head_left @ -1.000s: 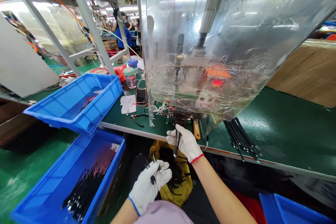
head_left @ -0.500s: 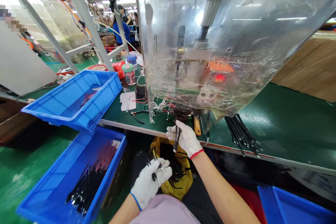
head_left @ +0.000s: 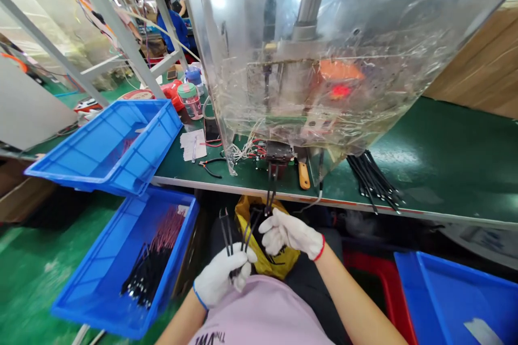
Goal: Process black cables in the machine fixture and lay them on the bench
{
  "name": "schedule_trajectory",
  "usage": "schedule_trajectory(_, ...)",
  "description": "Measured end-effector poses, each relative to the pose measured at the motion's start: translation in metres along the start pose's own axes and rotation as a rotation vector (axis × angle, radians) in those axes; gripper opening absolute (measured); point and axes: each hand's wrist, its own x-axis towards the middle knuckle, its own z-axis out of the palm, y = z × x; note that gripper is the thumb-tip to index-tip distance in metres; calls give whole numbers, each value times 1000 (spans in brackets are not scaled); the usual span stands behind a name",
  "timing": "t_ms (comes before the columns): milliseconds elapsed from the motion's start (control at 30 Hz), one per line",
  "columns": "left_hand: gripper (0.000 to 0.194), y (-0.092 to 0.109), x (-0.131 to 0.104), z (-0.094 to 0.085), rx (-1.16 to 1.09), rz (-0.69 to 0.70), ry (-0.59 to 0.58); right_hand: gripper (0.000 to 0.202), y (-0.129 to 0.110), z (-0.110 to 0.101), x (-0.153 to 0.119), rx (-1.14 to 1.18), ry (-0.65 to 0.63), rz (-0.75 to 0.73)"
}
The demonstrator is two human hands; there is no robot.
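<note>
We see thin black cables (head_left: 226, 229) fanning up toward twelve o'clock from our gloved left hand (head_left: 220, 280), which is closed around their lower ends. Just at two o'clock, our right hand (head_left: 289, 233) pinches another black cable (head_left: 270, 188) running up to the black fixture (head_left: 278, 152) under the clear machine guard (head_left: 324, 48). At nine o'clock sits a blue bin (head_left: 121, 264) holding cables.

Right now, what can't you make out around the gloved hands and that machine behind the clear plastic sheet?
Head view only:
- Machine behind the clear plastic sheet: glare and wrinkles blur its parts; the top is cut off.
- Thin black cables in the left hand: lower ends hidden in the white glove.
- Right hand: fingertips blurred, grip on its cable unclear.
- Yellow bag: contents hidden by both hands.
</note>
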Motion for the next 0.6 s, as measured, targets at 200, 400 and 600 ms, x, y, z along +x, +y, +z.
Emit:
schedule_trajectory(200, 30, -7, -2, -26, 539, -130, -14, 27, 67, -6, 27, 276, 225, -244)
schedule_trajectory(400, 34, -4, -5, -12, 582, -116, 114, 27, 56, -22, 43, 285, 442, -217)
schedule_trajectory(600, 25, -10, 1, 6, 732, -168, 237, 28, 48, -47, 62, 156, 720, -241)
